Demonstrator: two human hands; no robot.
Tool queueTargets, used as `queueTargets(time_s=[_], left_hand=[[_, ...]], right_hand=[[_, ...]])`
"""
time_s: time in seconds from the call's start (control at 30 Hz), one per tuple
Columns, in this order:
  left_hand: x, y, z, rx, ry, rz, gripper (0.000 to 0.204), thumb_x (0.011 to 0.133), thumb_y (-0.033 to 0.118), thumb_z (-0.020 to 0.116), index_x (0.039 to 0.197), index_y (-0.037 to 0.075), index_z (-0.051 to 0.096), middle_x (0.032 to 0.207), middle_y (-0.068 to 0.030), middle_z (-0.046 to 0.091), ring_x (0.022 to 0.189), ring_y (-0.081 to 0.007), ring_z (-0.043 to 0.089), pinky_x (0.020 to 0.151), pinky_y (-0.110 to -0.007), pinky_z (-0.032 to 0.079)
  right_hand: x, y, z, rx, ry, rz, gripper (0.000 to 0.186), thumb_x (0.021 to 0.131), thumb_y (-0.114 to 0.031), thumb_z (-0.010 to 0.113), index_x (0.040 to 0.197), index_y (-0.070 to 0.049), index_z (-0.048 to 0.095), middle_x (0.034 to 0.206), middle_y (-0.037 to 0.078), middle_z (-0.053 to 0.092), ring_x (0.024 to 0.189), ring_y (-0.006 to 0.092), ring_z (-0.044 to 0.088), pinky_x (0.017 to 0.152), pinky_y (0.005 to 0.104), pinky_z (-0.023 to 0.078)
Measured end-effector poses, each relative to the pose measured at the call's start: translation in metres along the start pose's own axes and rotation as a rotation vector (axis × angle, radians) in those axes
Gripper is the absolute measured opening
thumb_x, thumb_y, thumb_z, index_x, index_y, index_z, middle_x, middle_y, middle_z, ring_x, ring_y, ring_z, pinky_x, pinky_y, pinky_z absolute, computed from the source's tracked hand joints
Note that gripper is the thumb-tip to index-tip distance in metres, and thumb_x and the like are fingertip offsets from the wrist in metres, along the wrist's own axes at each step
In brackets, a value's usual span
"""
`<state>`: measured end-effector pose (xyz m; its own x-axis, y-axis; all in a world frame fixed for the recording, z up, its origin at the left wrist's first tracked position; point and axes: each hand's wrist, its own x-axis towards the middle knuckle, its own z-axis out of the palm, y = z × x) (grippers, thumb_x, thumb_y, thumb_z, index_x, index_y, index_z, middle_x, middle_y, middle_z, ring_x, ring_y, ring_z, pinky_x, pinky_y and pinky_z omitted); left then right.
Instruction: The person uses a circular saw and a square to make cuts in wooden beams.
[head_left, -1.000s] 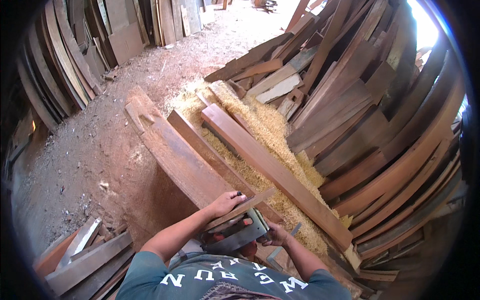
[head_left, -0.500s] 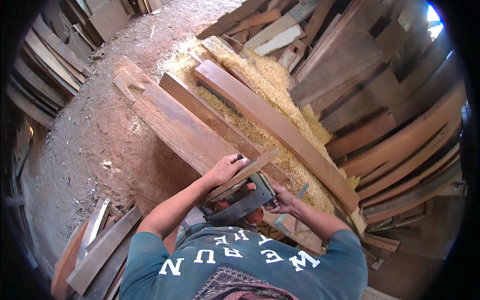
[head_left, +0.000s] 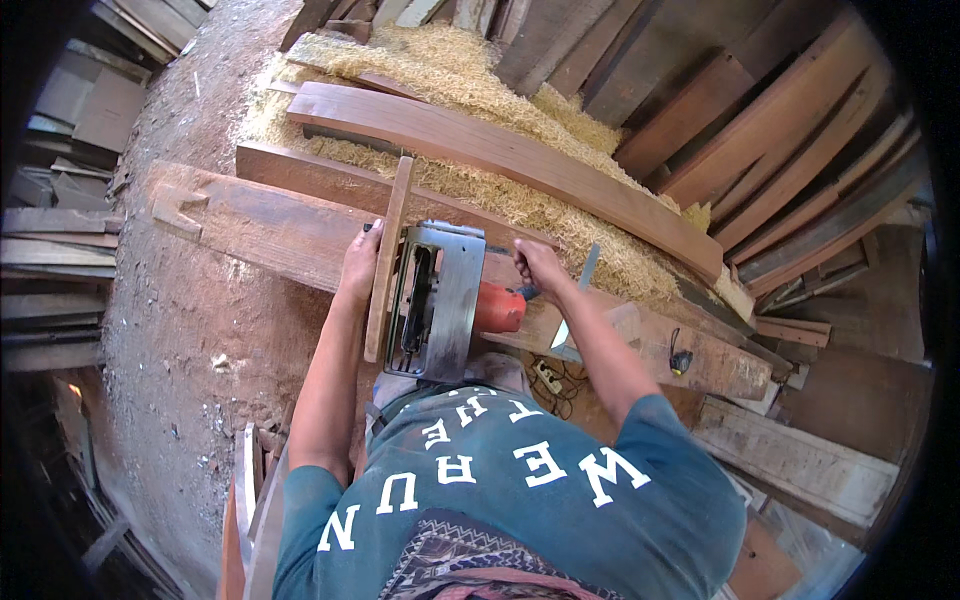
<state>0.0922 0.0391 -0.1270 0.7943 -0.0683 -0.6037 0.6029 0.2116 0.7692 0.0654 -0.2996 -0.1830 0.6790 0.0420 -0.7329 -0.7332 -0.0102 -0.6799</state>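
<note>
A circular saw with a grey metal base plate (head_left: 458,300) and a red motor housing (head_left: 500,307) is held up at my waist. Its base is tipped on edge, so the dark slot shows. A long wooden strip (head_left: 390,260) runs along the base's left side. My left hand (head_left: 360,262) is closed beside this strip, around a dark grip of which just the black end shows. On the other side, my right hand (head_left: 540,268) wraps around the saw's dark rear handle. Beyond the saw lies a broad plank (head_left: 265,225), dusted with sawdust.
More beams, including a reddish one (head_left: 500,160), lie among wood shavings (head_left: 430,60). A metal square (head_left: 575,310) and a tape measure (head_left: 680,360) rest on wood to my right. A power strip (head_left: 547,377) with tangled cord sits below. Stacked boards (head_left: 780,120) line the right.
The saw has swung from a slanted position to nearly straight ahead, its base plate and red housing showing more. Both hands have moved up in view with it, and the view has turned right.
</note>
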Motion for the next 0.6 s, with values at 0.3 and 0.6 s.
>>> queueTargets(time_s=[0.3,0.6], left_hand=[[-0.008,-0.003,0.022,-0.151,0.112,0.015,0.034,0.105,0.037,0.050,0.106,0.006,0.062,0.082,-0.0007,0.062,0.073,-0.0105,0.059,0.066,-0.029,0.051],[-0.007,-0.014,0.053,-0.169,0.078,0.049,0.045,0.107,0.043,0.039,0.129,0.006,0.054,0.117,-0.0117,0.062,0.104,-0.0207,0.060,0.086,-0.037,0.051]], right_hand=[[-0.100,0.024,0.050,-0.562,0.427,-0.682,0.033,0.098,-0.033,0.059,0.102,-0.001,0.066,0.092,0.013,0.066,0.087,0.0248,0.063,0.083,0.0366,0.050],[-0.097,0.032,0.078,-0.419,0.454,-0.505,0.044,0.102,-0.035,0.053,0.086,0.005,0.062,0.069,0.022,0.062,0.064,0.0306,0.061,0.062,0.0445,0.045]])
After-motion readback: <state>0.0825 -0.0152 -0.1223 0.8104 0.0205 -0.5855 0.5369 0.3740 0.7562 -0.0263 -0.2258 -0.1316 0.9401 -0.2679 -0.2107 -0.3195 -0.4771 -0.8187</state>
